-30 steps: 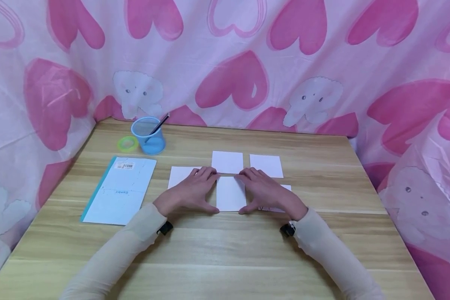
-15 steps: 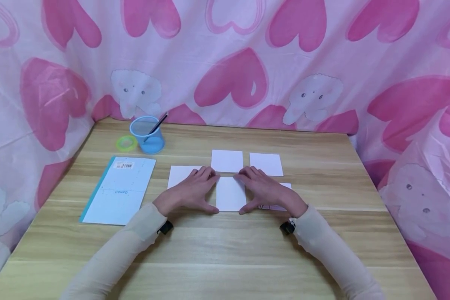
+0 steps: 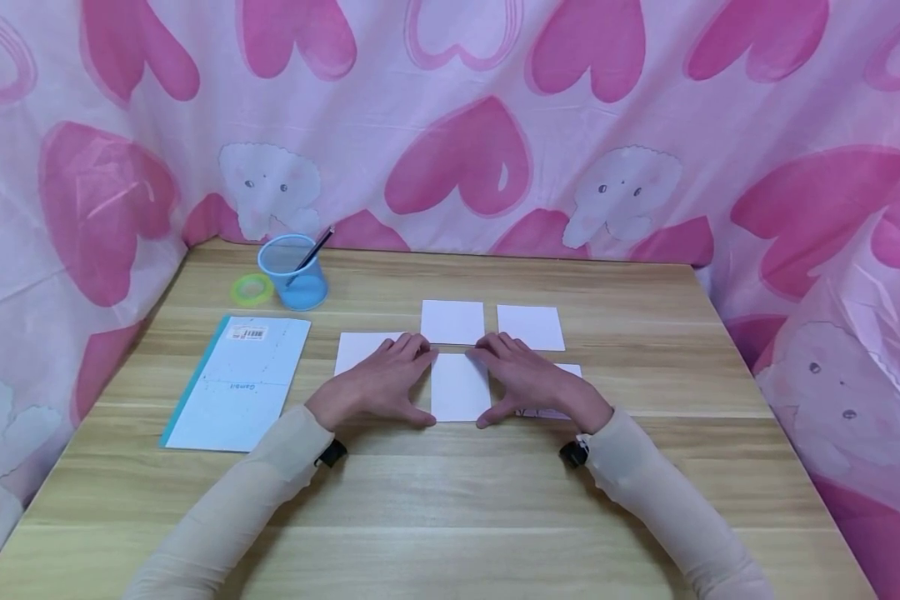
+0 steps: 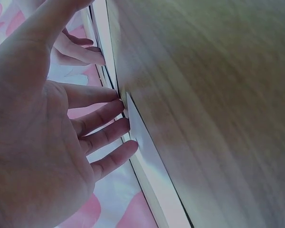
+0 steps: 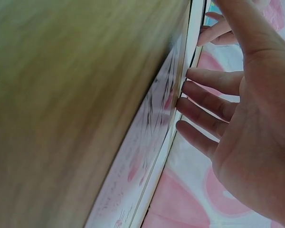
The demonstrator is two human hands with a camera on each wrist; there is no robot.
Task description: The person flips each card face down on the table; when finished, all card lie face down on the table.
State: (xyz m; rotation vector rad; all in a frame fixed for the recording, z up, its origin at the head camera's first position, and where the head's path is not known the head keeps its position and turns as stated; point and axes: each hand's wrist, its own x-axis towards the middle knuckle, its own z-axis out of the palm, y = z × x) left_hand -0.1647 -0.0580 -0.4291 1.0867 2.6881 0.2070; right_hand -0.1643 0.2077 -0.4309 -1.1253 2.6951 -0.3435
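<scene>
In the head view a white card lies on the wooden table between the two hands. My left hand rests at its left side, thumb tip by the near left corner and index fingertip by the far left one. My right hand mirrors it on the right side. In the wrist views the other fingers of the left hand and right hand extend fairly straight to the table surface. Partly under the left hand lies another white card. A card with dark and pink markings is partly hidden beneath the right hand.
Two more white cards lie just beyond the hands. To the left are a white booklet with a teal spine, a green tape roll and a blue mesh cup holding a pen. A pink heart-patterned curtain surrounds the table.
Both hands and the cards keep their places. Only the head view shifts very slightly.
</scene>
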